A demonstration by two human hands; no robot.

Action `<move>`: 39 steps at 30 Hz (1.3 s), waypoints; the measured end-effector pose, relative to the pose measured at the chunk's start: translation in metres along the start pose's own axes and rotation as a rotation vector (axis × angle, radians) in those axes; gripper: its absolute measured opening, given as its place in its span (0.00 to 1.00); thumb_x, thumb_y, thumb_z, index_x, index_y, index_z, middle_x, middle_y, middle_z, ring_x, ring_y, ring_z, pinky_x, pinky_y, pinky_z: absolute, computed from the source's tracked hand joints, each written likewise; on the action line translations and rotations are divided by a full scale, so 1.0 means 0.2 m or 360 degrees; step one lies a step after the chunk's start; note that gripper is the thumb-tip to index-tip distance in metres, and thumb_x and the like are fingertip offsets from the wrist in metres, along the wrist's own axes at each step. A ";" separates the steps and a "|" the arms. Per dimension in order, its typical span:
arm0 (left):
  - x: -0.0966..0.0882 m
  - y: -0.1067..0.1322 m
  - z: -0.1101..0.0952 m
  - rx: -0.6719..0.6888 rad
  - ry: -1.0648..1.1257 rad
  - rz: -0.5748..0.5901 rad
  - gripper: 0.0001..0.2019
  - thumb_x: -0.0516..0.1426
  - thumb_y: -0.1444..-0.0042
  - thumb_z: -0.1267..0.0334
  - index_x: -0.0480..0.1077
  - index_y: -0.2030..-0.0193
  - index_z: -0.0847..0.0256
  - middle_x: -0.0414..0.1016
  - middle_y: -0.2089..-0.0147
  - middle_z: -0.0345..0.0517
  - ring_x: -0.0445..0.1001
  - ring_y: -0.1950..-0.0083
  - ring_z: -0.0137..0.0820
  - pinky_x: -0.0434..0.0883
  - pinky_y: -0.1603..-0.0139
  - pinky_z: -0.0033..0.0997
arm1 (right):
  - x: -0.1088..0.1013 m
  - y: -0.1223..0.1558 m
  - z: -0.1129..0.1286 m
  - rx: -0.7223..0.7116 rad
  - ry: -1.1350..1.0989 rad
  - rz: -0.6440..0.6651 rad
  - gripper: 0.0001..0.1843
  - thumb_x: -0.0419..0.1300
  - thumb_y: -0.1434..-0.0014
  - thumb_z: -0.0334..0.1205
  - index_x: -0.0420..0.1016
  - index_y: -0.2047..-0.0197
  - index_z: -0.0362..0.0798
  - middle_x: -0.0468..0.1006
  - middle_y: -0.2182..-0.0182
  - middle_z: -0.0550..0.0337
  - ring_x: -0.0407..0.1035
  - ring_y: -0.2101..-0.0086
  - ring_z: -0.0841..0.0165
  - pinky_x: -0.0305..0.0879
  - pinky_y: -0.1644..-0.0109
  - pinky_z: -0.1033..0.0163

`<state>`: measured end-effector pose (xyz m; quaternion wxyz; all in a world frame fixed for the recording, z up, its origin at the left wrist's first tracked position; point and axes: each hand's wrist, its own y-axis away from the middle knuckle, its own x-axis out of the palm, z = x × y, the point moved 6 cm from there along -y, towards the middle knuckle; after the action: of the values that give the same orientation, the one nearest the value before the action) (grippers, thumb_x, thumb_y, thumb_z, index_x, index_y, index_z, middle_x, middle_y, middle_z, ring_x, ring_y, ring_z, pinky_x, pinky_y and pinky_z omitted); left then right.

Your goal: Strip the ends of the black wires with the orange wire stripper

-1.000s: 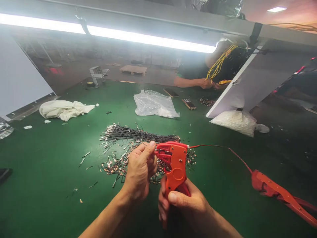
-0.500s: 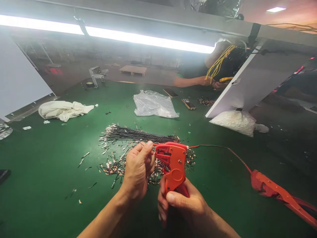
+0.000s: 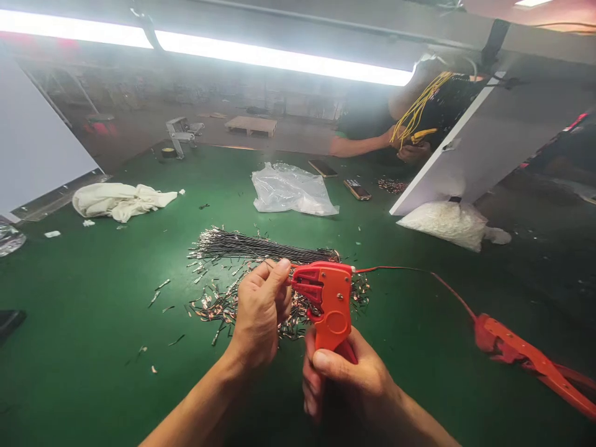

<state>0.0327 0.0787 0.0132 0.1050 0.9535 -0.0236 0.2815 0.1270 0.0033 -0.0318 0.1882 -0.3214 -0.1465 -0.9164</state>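
My right hand point(image 3: 344, 372) is closed round the handle of an orange and red wire stripper point(image 3: 335, 295), held upright above the table with its jaws to the left. My left hand point(image 3: 263, 304) pinches a thin wire, mostly hidden by the fingers, right at the mouth of the jaws. From the back of the stripper a thin red and dark strand point(image 3: 395, 267) runs right to a second orange hand tool point(image 3: 526, 357). Behind my hands lies a bundle of black wires point(image 3: 261, 245) with metal ends. Loose cut wire pieces point(image 3: 218, 307) are scattered under and beside my left hand.
On the green table point(image 3: 116, 279) are a white cloth point(image 3: 123, 202), a clear plastic bag point(image 3: 293, 189), two phone-like devices point(image 3: 357, 189) and a filled bag point(image 3: 444, 223) by a white panel point(image 3: 451, 146). Across the table a person's hands point(image 3: 412, 149) hold yellow wires point(image 3: 421, 108).
The view has tilted slightly, so the tabletop sits a little higher. My hands and the wire stripper keep nearly the same pose. The other person's hands have shifted a little with the yellow wires.
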 end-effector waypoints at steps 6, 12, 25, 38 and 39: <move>-0.01 -0.01 0.02 0.0065 -0.0034 -0.0002 0.21 0.63 0.46 0.55 0.55 0.76 0.59 0.47 0.84 0.26 0.42 0.83 0.17 0.46 0.85 0.18 | -0.03 0.00 -0.01 0.0001 0.0055 -0.0155 0.17 0.68 0.45 0.47 0.70 0.69 0.42 0.73 0.80 0.62 0.72 0.79 0.70 0.69 0.73 0.65; -0.01 -0.01 0.02 0.0088 -0.0043 0.0014 0.20 0.63 0.46 0.54 0.56 0.76 0.59 0.48 0.84 0.25 0.43 0.84 0.17 0.47 0.85 0.17 | -0.01 0.01 -0.01 0.0032 0.0027 -0.0126 0.19 0.69 0.46 0.47 0.67 0.73 0.43 0.70 0.83 0.64 0.66 0.84 0.74 0.65 0.80 0.69; -0.01 -0.02 0.03 0.0042 -0.0033 0.0016 0.20 0.63 0.45 0.54 0.55 0.75 0.58 0.47 0.84 0.25 0.41 0.83 0.18 0.46 0.85 0.18 | -0.01 0.02 0.02 0.0118 0.0204 -0.0298 0.26 0.66 0.45 0.56 0.63 0.80 0.45 0.64 0.87 0.67 0.58 0.88 0.77 0.58 0.86 0.71; -0.06 -0.04 0.02 0.0158 -0.0028 -0.0149 0.18 0.62 0.44 0.54 0.58 0.74 0.58 0.46 0.84 0.26 0.42 0.83 0.19 0.44 0.86 0.19 | 0.02 0.00 0.09 -0.0140 0.0028 -0.0041 0.17 0.63 0.41 0.49 0.73 0.57 0.43 0.76 0.69 0.55 0.74 0.68 0.64 0.71 0.65 0.59; -0.07 -0.04 0.01 0.0203 -0.0037 -0.0191 0.18 0.62 0.44 0.53 0.59 0.74 0.58 0.46 0.84 0.26 0.42 0.83 0.19 0.44 0.86 0.19 | 0.02 0.01 0.10 -0.0151 0.0009 -0.0042 0.17 0.63 0.41 0.49 0.72 0.56 0.43 0.77 0.67 0.54 0.74 0.67 0.62 0.71 0.65 0.57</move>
<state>0.0227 0.0868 0.0027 0.0606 0.9612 0.0502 0.2644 0.1352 0.0091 -0.0143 0.1612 -0.3254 -0.1064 -0.9256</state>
